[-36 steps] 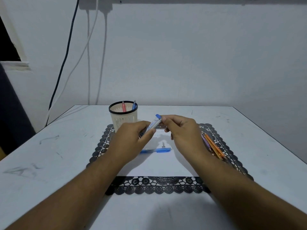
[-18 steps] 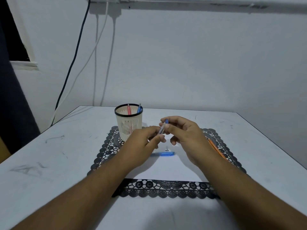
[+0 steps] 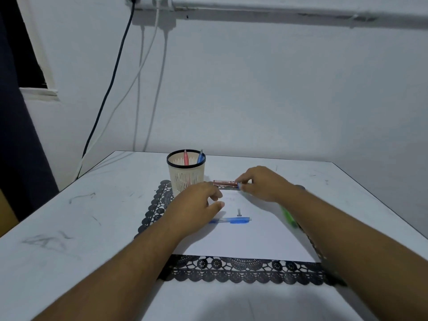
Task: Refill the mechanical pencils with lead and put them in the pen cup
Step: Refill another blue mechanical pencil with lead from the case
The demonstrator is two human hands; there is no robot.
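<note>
Head view: a white worktop (image 3: 76, 218) carries a black lace-edged mat (image 3: 231, 269) with a smooth white sheet (image 3: 250, 242) on it. The ribbed cream pen cup (image 3: 186, 172), black-rimmed, holds 2 pencils, 1 red (image 3: 186, 156) and 1 blue (image 3: 200, 156). The right hand (image 3: 262, 183), lifted 0.5 s ago, now pinches a reddish lead case (image 3: 225, 182) at the mat's far edge. The left hand (image 3: 196, 210) has lowered, fingers loosely apart, over a blue mechanical pencil (image 3: 234, 220) lying on the sheet.
</note>
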